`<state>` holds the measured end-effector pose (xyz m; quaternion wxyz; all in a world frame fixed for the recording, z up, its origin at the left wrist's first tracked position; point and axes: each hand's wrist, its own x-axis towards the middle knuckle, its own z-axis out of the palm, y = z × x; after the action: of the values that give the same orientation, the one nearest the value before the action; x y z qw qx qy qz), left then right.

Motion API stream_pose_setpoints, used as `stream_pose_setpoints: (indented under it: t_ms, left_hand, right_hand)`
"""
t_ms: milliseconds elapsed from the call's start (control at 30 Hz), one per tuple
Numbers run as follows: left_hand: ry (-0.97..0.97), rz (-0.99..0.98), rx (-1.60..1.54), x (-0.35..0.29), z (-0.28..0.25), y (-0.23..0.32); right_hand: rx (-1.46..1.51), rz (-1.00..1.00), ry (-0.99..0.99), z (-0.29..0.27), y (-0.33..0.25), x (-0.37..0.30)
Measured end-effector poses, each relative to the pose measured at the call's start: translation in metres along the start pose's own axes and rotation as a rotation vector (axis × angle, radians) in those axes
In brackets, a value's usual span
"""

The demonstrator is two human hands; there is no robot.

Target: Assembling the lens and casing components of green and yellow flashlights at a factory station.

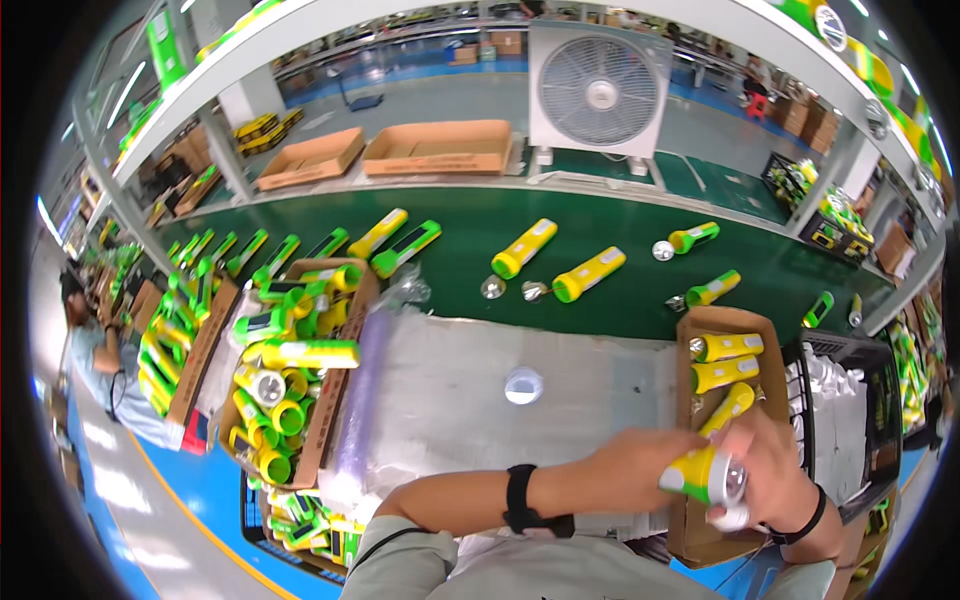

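Observation:
At the lower right, over a cardboard box, I hold a yellow and green flashlight with its round silver head tilted toward me. My left hand is closed round the body. My right hand wraps about the head end, its fingers partly blurred. A small white round piece shows under the right fingers; what it is I cannot make out. Several yellow flashlights lie in the same box, just beyond my hands. A pale round disc lies on the grey work mat.
A green conveyor belt carries several flashlights, some with silver reflectors beside them. To the left stands a cardboard box heaped with flashlight bodies, next to a purple roll. A black crate is at the right. A fan stands beyond the belt.

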<state>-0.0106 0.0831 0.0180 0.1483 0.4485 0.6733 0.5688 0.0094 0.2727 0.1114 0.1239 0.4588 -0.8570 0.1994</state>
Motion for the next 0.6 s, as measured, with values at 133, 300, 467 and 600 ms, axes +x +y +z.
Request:
stream_pose_setpoints:
  t_ms: [133, 300, 467, 600]
  left_hand:
    - [0.323, -0.054, 0.092, -0.018, -0.002, -0.013]
    - [0.218, 0.079, -0.033, -0.034, 0.006, 0.006]
    - [0.441, 0.013, 0.013, -0.078, 0.002, 0.022]
    - [0.630, 0.150, 0.255, -0.136, 0.011, 0.033]
  right_hand:
    - [-0.037, 0.180, -0.123, 0.003, -0.016, 0.028]
    - [-0.081, -0.350, -0.140, 0.022, -0.017, 0.024]
    - [0.016, -0.210, -0.249, 0.046, -0.019, 0.034]
    - [0.213, -0.455, -0.324, 0.075, -0.043, 0.065]
